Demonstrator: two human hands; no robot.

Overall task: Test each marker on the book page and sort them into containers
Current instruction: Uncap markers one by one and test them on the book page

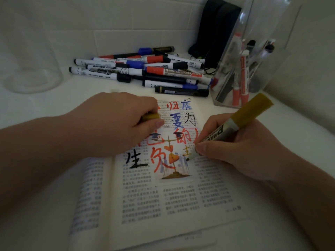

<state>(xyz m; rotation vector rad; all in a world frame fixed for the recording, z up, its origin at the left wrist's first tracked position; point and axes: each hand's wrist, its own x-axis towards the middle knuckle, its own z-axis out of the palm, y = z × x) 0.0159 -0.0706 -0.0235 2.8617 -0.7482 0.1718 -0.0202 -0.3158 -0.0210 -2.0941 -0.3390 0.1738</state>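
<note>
The open book (163,205) lay nearest, flat on the white table (293,145), its right page crowded toward the top with large handwritten characters in black, blue and red over the print. On that page the gold marker (237,122) was at work. The right hand (235,151) gripped it low on the barrel, fingers curled round it in a writing hold, with the tip down at the paper just beside a few small gold strokes. The left hand (117,124) rested on the upper part of the page, and its thumb and fingers pinched what looked like the marker's gold cap (151,116).

Beyond the book sat the pile of markers (145,71), black, blue and red, lying crosswise on one another. To its right a clear box (241,73) held several markers on end, 2 of them plainly red. A glass jar (32,69) stood well apart at the far left, and a dark pouch (215,29) leaned in the corner.

The step in hand looked like the test itself, and the pile suggested many markers were yet to be tried. The next move would call for bringing cap and tip together, pressing the cap home, then choosing box or jar by how the gold ink showed.
</note>
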